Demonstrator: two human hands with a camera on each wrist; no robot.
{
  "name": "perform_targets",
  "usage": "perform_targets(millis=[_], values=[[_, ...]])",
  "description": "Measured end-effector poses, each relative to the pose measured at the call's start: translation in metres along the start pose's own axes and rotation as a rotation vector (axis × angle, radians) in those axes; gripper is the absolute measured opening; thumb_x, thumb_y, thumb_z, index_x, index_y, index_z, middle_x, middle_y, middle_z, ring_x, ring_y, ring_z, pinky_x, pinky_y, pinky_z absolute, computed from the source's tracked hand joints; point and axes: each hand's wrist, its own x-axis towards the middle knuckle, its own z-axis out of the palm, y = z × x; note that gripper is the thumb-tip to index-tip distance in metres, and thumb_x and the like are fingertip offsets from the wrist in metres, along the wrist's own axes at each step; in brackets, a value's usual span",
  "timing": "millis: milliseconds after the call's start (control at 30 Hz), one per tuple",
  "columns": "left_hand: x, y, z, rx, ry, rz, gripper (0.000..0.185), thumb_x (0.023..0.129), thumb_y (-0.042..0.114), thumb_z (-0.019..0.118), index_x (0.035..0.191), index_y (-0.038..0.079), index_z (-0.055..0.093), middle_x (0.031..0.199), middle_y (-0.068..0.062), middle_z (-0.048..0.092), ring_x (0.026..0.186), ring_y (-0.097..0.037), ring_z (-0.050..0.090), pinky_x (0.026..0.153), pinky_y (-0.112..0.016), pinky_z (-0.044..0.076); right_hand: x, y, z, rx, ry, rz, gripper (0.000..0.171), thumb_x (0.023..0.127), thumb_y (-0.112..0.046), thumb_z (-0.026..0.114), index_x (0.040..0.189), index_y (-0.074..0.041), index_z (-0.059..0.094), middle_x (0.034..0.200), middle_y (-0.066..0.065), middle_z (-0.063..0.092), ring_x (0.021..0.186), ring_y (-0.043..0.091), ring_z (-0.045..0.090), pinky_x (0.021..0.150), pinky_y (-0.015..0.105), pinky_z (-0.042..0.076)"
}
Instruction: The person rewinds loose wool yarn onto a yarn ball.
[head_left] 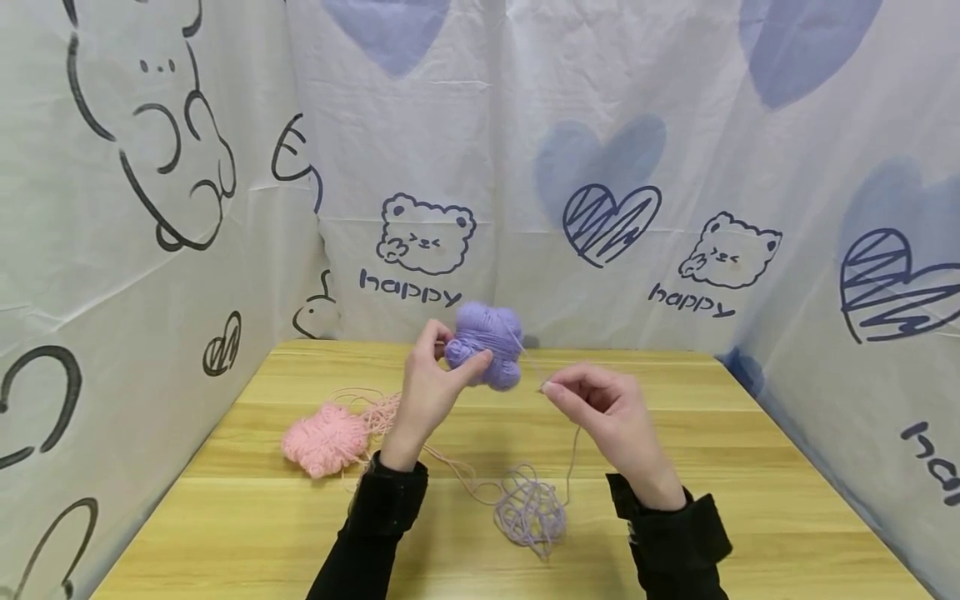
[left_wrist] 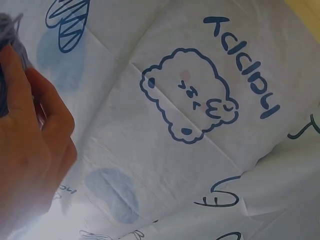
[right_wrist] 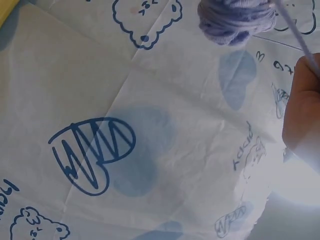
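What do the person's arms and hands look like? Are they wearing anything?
Both arms wear long black sleeves. The left sleeve ends in a snug cuff at the wrist, and the right sleeve has a wider, looser cuff. The left hand and the right hand are bare: no gloves and no rings or watch that can be seen.

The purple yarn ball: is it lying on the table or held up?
Held up. The left hand grips the purple yarn ball above the table.

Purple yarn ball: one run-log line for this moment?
left hand holds purple yarn ball | right hand pinches purple strand | pink yarn on table
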Motion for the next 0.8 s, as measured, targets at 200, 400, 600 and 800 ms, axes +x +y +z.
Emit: perform_targets(millis=[200,400,600,800], values=[[0.003,0.000,0.000,-0.165,0.098,-0.028,0.038,0.080,0.018,0.077,0.089,0.007,0.041,0.093,-0.012,0.059,0.082,-0.021,0.059,0.063,-0.030,0.056,0.002,0.004,0.007,0.033,-0.120,-0.062,0.012,0.090,0.005,0.059,0.098,0.001,0.068,0.081,-0.004,0.061,0.059,0.013,0.040,0.049,0.029,0.033],[0.002,0.004,-0.003,-0.369,0.120,-0.019,0.035,0.082,0.010,0.073,0.085,0.008,0.038,0.097,-0.009,0.055,0.082,-0.017,0.061,0.067,-0.028,0.057,0.006,0.014,0.008,0.008,-0.250,-0.045,0.015,0.091,0.001,0.061,0.101,-0.003,0.071,0.072,0.001,0.052,0.061,0.011,0.039,0.053,0.028,0.034],[0.000,0.007,-0.007,-0.497,0.088,0.010,0.031,0.083,0.005,0.070,0.080,0.011,0.040,0.092,-0.004,0.052,0.075,-0.010,0.056,0.062,-0.021,0.051,0.011,0.032,0.010,0.003,-0.323,0.045,0.015,0.092,-0.009,0.062,0.103,-0.008,0.073,0.071,0.002,0.049,0.062,0.012,0.037,0.056,0.027,0.033],[-0.002,0.011,-0.007,-0.628,-0.023,0.027,0.027,0.080,-0.002,0.067,0.077,0.012,0.044,0.095,0.000,0.051,0.084,-0.010,0.053,0.067,-0.019,0.051,0.015,0.048,0.012,0.035,-0.295,0.210,0.019,0.093,-0.017,0.063,0.102,-0.004,0.073,0.063,-0.003,0.042,0.056,0.007,0.035,0.050,0.025,0.031]])
